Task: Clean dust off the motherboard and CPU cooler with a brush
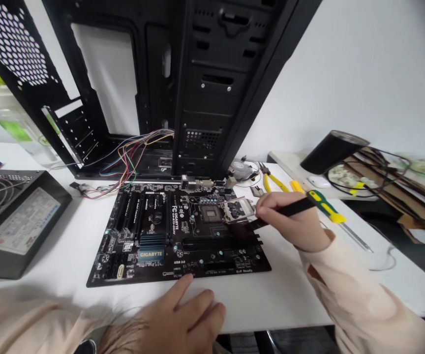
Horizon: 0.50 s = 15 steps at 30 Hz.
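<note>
A black Gigabyte motherboard (194, 246) lies flat on the white table. My left hand (186, 314) rests at its near edge with fingers apart, the index fingertip at the board's rim. My right hand (289, 221) is closed around a slim black brush (297, 206), its dark end blurred low over the board's right part. Beside that hand, the metal load plate (239, 210) of the processor socket (211, 214) stands swung up. Whether my fingers touch the plate I cannot tell. A blue heatsink (151, 251) sits on the board's left half.
Behind the board stands an open black computer case (212, 113) with coloured wires (126, 157) hanging out. A power supply (20, 221) is at left. On the right lie yellow pliers (273, 181), a green-yellow screwdriver (326, 209), a black cylinder (332, 151) and a white mouse (318, 182).
</note>
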Motion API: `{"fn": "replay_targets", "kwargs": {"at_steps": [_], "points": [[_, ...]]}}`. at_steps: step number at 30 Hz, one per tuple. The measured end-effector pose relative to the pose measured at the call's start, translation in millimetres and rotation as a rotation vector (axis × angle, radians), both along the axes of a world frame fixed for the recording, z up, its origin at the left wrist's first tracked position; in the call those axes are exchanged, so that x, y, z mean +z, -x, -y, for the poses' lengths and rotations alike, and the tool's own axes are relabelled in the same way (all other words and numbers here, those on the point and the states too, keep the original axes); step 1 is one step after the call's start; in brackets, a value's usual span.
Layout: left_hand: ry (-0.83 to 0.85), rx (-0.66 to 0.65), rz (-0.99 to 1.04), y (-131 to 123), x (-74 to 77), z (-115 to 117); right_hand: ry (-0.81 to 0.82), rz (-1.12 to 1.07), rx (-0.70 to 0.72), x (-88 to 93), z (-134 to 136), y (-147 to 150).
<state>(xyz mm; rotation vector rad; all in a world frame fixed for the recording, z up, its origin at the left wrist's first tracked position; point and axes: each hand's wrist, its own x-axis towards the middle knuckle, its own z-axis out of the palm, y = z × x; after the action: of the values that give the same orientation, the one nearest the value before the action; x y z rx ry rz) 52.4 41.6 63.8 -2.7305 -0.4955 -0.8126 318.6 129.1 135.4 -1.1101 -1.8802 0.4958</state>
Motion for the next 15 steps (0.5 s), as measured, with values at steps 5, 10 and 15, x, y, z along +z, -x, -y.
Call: {"fn": "replay_targets", "kwargs": {"at_steps": [5, 10, 15], "points": [[0.008, 0.022, 0.031, -2, -0.8, 2, -0.032, 0.083, -0.134, -2.2, 0, -18], [0.005, 0.021, -0.054, 1, 7.1, 3, -0.1, -0.201, -0.099, -3.3, 1, -25], [0.016, 0.038, -0.207, 6, 15.8, 4, -0.139, -0.314, -0.083, -8.9, 3, -19]]}}
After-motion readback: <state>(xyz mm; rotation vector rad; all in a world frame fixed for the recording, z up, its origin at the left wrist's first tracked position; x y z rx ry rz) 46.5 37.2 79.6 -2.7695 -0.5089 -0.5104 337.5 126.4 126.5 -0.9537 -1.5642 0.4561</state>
